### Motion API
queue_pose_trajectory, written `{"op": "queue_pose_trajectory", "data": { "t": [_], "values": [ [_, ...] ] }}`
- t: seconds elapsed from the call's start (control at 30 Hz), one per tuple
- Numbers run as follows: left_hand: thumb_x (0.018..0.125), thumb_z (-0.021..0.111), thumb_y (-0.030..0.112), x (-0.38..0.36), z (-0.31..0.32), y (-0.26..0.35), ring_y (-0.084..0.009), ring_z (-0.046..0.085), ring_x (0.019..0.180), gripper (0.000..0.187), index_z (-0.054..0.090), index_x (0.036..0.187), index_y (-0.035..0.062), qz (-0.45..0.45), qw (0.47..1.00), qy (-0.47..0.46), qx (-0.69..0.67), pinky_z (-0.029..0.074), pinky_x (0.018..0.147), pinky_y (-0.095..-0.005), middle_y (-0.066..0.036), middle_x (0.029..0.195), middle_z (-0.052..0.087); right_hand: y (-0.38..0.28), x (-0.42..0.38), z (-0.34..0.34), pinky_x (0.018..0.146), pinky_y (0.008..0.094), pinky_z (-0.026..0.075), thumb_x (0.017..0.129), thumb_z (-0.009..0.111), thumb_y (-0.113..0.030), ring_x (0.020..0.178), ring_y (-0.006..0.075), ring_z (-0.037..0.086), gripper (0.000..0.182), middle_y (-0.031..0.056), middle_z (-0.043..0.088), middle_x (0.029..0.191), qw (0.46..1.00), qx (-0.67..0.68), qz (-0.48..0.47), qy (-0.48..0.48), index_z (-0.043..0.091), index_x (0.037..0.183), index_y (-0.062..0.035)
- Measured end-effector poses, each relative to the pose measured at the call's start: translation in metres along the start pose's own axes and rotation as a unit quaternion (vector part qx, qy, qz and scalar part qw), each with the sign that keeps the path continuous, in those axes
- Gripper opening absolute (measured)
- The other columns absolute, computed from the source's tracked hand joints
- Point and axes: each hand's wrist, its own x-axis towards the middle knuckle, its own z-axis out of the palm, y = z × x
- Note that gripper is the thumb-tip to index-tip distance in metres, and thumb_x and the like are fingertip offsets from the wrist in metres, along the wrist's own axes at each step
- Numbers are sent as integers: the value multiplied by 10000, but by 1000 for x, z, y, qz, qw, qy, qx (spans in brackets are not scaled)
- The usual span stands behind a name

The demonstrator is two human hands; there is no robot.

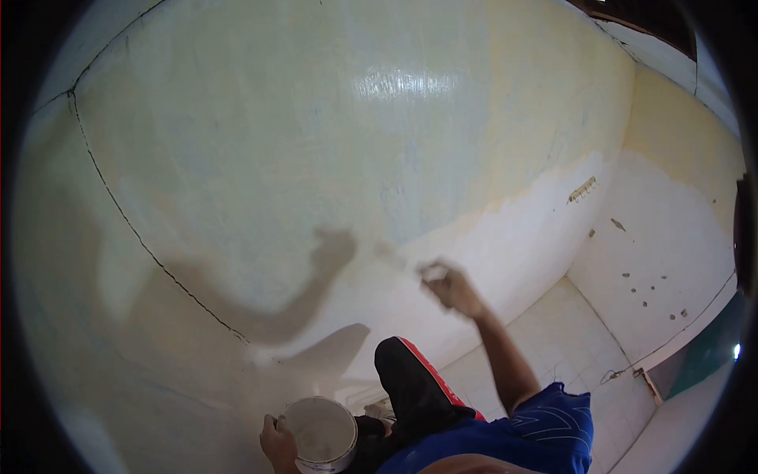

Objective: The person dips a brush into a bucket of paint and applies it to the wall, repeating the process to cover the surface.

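Observation:
My left hand point(278, 444) grips the rim of a white bucket point(348, 456) at the bottom of the view, its fingers hooked over the left side. Pale paint point(320, 430) shows inside. My right hand point(452, 291) is raised in front of the wall point(276, 142), its fingers closed round a paintbrush point(392, 256). The brush is smeared by motion and points left toward the wall, where yellow-green and white areas meet. Shadows of my arm and hand fall on the wall to the left.
A dark crack point(142, 237) runs down the wall on the left. A hook rack point(583, 190) hangs on the wall at right, near the corner. Pale floor tiles point(564, 336) lie below, with a cable point(620, 374) by the right wall. My bent knee point(399, 363) is close to the wall.

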Motion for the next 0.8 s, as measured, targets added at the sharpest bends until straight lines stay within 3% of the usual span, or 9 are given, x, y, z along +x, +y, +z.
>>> {"op": "queue_pose_trajectory", "data": {
  "t": [0.07,0.13,0.23,0.33,0.4,0.43,0.5,0.73,0.8],
  "values": [
    [979,567,215,-4,-6,1,-398,554,675,291,490,843,-31,-9,1000,-12,1,440,681,-478,-222,733,575,-12,58,-53,544,291,441,982,673,-188,545,64,474,248,49,703,777,951,-95,-236,177,664,1200,-71],
    [982,567,214,-7,-16,14,-382,548,669,297,480,835,-29,-16,1000,-19,-5,439,679,-477,-214,734,576,-99,88,-113,577,320,441,992,652,-265,581,102,517,275,103,636,690,890,-260,-224,300,698,1189,-78],
    [1017,484,292,-15,-32,31,-470,614,859,295,576,1018,12,-14,997,-68,29,471,764,-511,-261,946,659,-232,119,-167,582,323,452,1015,587,-354,599,125,545,358,99,650,701,820,-274,-314,393,682,1196,-60],
    [1019,488,293,-10,-28,32,-466,610,850,297,577,1018,10,-9,997,-69,20,471,762,-508,-261,938,656,-317,172,-234,644,360,512,1001,590,-345,637,171,611,341,132,682,785,725,-343,-430,413,672,1176,-64],
    [1020,490,294,-8,-26,35,-464,608,844,298,577,1018,9,-8,997,-69,21,471,762,-505,-261,934,654,-361,201,-274,751,395,529,923,693,-186,855,248,656,238,208,703,923,719,-381,-423,399,696,1093,-19],
    [1021,491,294,-9,-25,38,-462,606,842,298,577,1018,8,-8,997,-68,24,471,761,-504,-262,931,653,-374,220,-294,751,395,529,923,693,-186,855,248,656,238,208,703,923,719,-381,-423,398,696,1093,-19],
    [1022,494,294,-9,-24,45,-459,604,836,299,578,1018,7,-6,997,-66,28,470,760,-502,-262,926,651,-388,249,-326,743,401,526,921,698,-196,838,268,662,220,215,704,926,624,-449,-506,390,696,1047,-17],
    [1027,502,296,-9,-21,61,-450,594,815,303,579,1017,3,-10,997,-62,47,469,758,-493,-263,910,645,-389,250,-330,734,412,527,911,710,-219,824,286,664,259,187,715,925,635,-464,-506,353,706,1077,-19],
    [1028,504,297,-8,-22,64,-447,592,809,304,579,1017,2,-11,997,-61,56,469,757,-491,-263,905,643,-373,214,-315,733,407,529,919,700,-208,808,288,654,259,172,703,929,648,-556,-407,325,708,1090,-14]
  ]
}}
